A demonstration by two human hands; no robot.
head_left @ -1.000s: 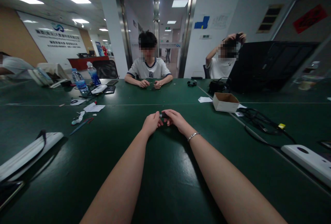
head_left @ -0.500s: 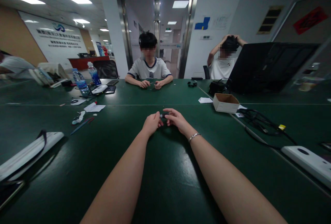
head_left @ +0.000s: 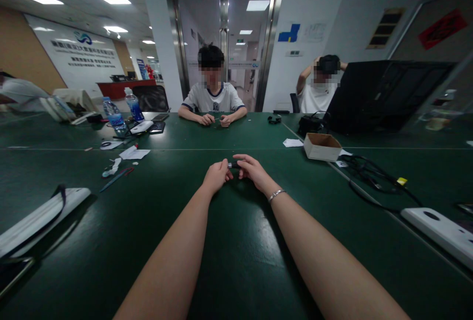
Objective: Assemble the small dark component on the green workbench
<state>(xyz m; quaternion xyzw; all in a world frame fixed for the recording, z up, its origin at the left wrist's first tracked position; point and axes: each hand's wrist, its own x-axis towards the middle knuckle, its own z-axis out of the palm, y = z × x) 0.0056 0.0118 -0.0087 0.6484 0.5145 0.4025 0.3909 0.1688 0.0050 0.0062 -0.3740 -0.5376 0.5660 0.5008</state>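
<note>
Between my two hands is a small dark, slim object with a silver band (head_left: 232, 165), too small to name. My left hand (head_left: 216, 176) pinches its left end between thumb and forefinger, the other fingers curled. My right hand (head_left: 253, 171), with a silver bracelet (head_left: 277, 195) at the wrist, has thumb and fingers closed around the right end, its forefinger reaching out above. Fingers hide both ends of the object. Both hands are just over the green table (head_left: 236, 261).
Across the table sits a person (head_left: 212, 96), hands on the tabletop; another person (head_left: 320, 86) is behind a black monitor (head_left: 384, 93). An open cardboard box (head_left: 322, 150), cables (head_left: 373, 172) and a white power strip (head_left: 439, 234) lie right. Left are bottles (head_left: 115, 115), papers (head_left: 135, 153) and a pen (head_left: 116, 180).
A little more of the dark object shows between my fingers. My hands have barely moved. The person behind the monitor has lowered their raised hands slightly behind their head.
</note>
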